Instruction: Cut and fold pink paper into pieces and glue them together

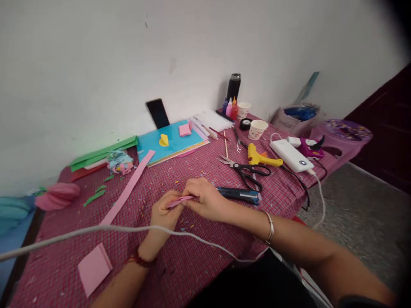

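Between my two hands, above the checked tablecloth, is a small folded piece of pink paper (176, 202). My left hand (164, 211) is closed on its left end, and my right hand (205, 199) pinches the right end, the fingertips of both nearly meeting. Just beyond my right hand lies a blue-black box cutter (239, 195), partly behind the wrist. Black-handled scissors (245, 171) rest open behind it. A folded pink paper square (95, 269) lies near my left forearm, and a long pink paper strip (130, 188) stretches away at the left.
A white cable (122, 229) crosses in front of my left wrist. A yellow glue gun (261, 158), a white power bank (290, 155) and paper cups (257, 129) stand at the right. Blue sheets (150, 143) and a phone (158, 113) are by the wall. Paper scraps litter the tablecloth (135, 256).
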{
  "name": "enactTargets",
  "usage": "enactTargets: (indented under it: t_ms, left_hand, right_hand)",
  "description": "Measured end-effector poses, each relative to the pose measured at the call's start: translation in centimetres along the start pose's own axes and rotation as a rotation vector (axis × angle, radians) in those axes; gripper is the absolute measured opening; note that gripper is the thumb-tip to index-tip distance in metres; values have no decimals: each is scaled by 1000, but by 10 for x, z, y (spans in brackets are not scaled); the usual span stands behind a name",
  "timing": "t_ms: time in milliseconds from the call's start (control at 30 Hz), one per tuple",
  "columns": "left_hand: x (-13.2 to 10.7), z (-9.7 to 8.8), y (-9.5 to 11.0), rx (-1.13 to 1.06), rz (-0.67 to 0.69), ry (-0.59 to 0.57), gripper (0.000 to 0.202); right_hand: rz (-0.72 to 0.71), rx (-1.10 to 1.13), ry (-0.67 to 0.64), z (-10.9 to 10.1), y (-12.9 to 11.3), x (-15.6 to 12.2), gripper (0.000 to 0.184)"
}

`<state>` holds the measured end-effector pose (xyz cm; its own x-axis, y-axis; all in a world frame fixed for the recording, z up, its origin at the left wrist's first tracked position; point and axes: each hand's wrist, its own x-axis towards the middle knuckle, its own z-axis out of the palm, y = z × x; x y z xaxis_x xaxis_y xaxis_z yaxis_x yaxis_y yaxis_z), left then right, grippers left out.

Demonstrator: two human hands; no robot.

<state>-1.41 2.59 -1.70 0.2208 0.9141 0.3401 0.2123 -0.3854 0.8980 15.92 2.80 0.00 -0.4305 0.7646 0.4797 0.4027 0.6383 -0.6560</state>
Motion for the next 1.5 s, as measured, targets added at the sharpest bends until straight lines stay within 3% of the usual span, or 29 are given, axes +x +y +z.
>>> enactTargets:
  t_ms: [300,433,567,800,1067,1333,1500]
  left_hand:
    - [-6,7,-11,-35,-50,69,10]
    - [-6,6,-3,56,-62,74,9]
    - [-4,7,10,108,-134,93,7]
    - [-3,27,14,-164,-381,293,12]
    - [-4,39,-2,-374,-509,337,12]
    - [2,40,-7,-513,-488,333,15]
    - [1,36,-11,-584,-461,353,19]
  right_hand:
    - [6,56,-61,-9,15,0,11]
    - [22,75,-125,-14,23,5,12]
    - [127,282,-170,-13,29,9,12]
    - [337,544,-188,-7,33,6,15]
    - [440,515,-217,-6,36,-2,12]
    - [449,437,-179,-2,43,-6,17]
    - [435,420,-219,3,49,-3,15]
